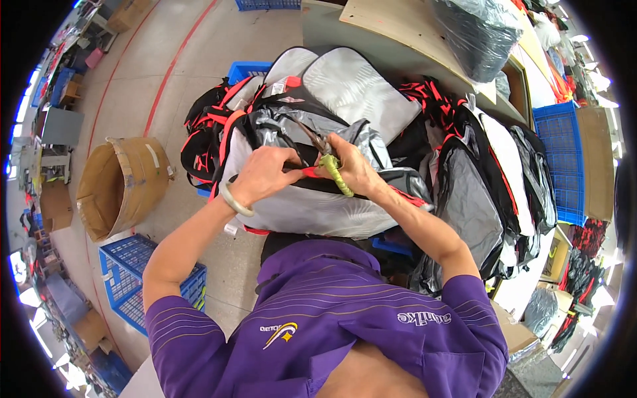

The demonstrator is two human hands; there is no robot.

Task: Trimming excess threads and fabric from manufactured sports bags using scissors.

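Concrete floor and blue crates [136,282] surround us. Our left hand [265,174] pinches a red strap [310,172] on the grey backpack [312,205]; our right hand [355,169] grips small snips [317,141], blades pointing up-left, directly above the strap, right hand nearer.

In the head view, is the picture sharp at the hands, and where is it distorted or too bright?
Head view: sharp at the left hand, right hand and grey bag; the table edge bends toward the rim; far left and right borders are overexposed; black corners surround the fisheye circle.
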